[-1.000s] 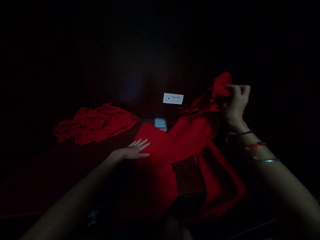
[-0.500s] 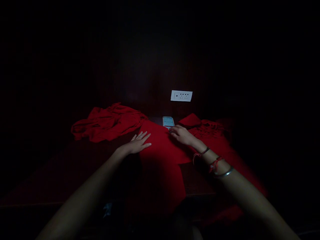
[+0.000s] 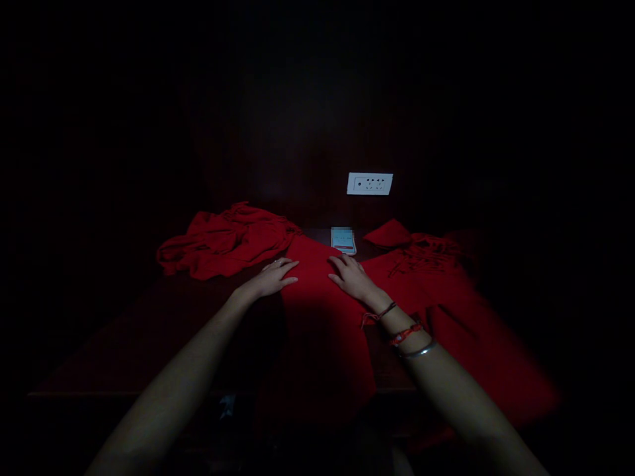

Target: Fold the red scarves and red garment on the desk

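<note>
A strip of red cloth (image 3: 322, 317) lies over the dark table and hangs down past its near edge. My left hand (image 3: 272, 277) rests flat at the cloth's left side, its fingers spread over the edge and a ring on one of them. On the right side of the strip lies my right hand (image 3: 351, 276), palm down with the fingers apart. Bracelets and a metal bangle circle my right wrist. Neither hand grips anything. Just beyond my right fingertips a phone (image 3: 343, 240) lies with its screen lit.
A crumpled heap of red fabric (image 3: 233, 241) sits at the back left. More red cloth (image 3: 486, 337) spreads over the right side, with a gathered bunch behind it. A white socket plate (image 3: 370, 184) is on the back wall. Deep shadow surrounds the dark table (image 3: 163, 344).
My right hand has come back off the phone's near end and down onto the red strip, closer to my left hand. My left hand stays at the left edge. The view has shifted slightly.
</note>
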